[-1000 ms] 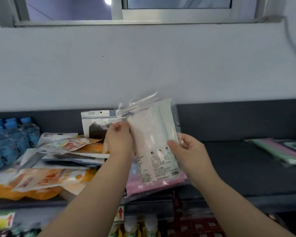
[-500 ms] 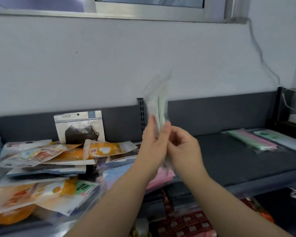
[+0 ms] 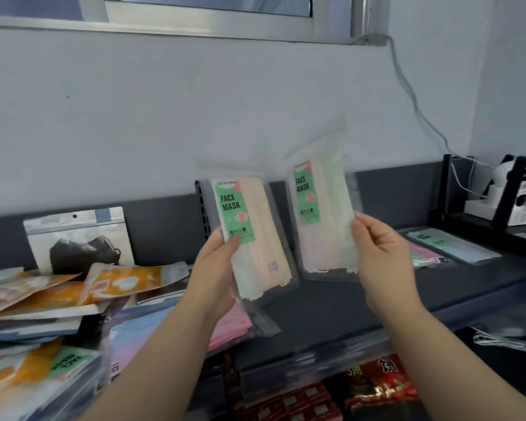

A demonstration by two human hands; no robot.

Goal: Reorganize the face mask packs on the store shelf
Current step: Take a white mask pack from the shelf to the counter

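I hold two clear face mask packs with green labels up above the dark shelf [image 3: 331,302]. My left hand [image 3: 214,265] grips the left pack [image 3: 252,235], thumb on its green label. My right hand [image 3: 380,247] pinches the right edge of the right pack [image 3: 322,217], which holds pale pink and green masks. A messy heap of mask packs [image 3: 49,299] covers the shelf's left part, with a pink pack [image 3: 231,326] under my left wrist. Two more packs [image 3: 444,247] lie flat at the shelf's right end.
A black-mask pouch [image 3: 79,238] leans upright against the shelf's back panel. A black stand with a white camera [image 3: 504,189] sits at the far right, with a cable running up the wall. Red snack packets [image 3: 377,387] fill the shelf below.
The two packs, pressed together between my hands before, are now apart, one in each hand, labels facing me. My view has swung right along the shelf.
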